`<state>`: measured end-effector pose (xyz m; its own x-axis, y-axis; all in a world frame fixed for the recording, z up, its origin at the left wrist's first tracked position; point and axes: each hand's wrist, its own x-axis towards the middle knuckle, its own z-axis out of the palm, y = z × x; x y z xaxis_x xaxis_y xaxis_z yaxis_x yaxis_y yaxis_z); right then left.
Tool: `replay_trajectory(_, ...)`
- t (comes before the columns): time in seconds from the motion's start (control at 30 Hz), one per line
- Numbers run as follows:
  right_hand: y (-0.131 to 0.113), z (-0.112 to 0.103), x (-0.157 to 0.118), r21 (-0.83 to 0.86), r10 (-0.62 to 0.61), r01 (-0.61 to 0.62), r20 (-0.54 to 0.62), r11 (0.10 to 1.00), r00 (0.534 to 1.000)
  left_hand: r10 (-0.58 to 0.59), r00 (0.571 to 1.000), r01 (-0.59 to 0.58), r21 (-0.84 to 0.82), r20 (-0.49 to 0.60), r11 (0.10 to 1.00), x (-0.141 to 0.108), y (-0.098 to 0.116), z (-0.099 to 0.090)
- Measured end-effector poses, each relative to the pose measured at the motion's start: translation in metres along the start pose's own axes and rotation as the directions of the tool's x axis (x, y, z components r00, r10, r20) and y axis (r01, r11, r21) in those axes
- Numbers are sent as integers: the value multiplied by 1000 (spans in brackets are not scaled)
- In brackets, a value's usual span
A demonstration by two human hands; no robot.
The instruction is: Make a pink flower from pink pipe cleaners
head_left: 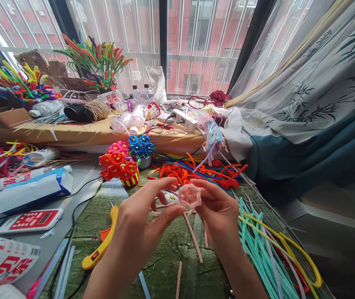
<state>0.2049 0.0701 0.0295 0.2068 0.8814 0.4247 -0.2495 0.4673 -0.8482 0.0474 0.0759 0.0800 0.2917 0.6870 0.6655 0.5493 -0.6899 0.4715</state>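
Observation:
A small pale pink fuzzy cup-shaped piece [189, 196], apparently bent from pipe cleaner, is held up between both hands above the green table. My right hand [219, 211] pinches it on the right side between thumb and fingers. On its left edge, the thumb and fingertips of my left hand [136, 220] close in, with the contact partly hidden. Beneath the hands lie loose pink pipe cleaners [193, 238]. A yellow glue gun [101, 245] rests left of my left wrist.
Red-orange pipe-cleaner pieces [196, 172] lie behind the hands, beside finished flower pots [130, 179]. Turquoise pipe cleaners [258, 249] spread at right. A calculator [30, 221], a blue-white packet [32, 191] and black cable [73, 216] are at left. The cluttered sill [96, 135] holds a power strip [184, 120].

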Motion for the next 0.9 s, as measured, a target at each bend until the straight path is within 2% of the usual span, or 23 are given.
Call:
replay_trajectory(0.1, 5, 2, 1, 145, 62, -67, 39, 987, 997, -3, 1000, 4, -55, 9, 998, -1, 5, 6)
replay_trajectory(0.17, 7, 3, 2, 181, 88, -98, 66, 979, 994, 11, 1000, -11, -59, -6, 998, -2, 8, 9)
replay_trajectory(0.37, 5, 3, 1, 19, 80, -82, 108, 996, 991, -3, 997, 2, -11, -72, 1000, -5, 10, 13)
replay_trajectory(0.57, 0, 1, 0, -48, 121, -115, 146, 992, 982, -49, 999, 50, -40, 23, 998, -5, 5, 8)
replay_trajectory(0.73, 0, 1, 0, -33, 118, -114, 185, 993, 976, 39, 999, -39, -28, -2, 999, -3, 10, 5)
replay_trajectory(0.9, -2, 0, 1, -63, 76, -65, 204, 996, 976, 78, 996, -78, 2, -31, 997, -2, 13, 6)
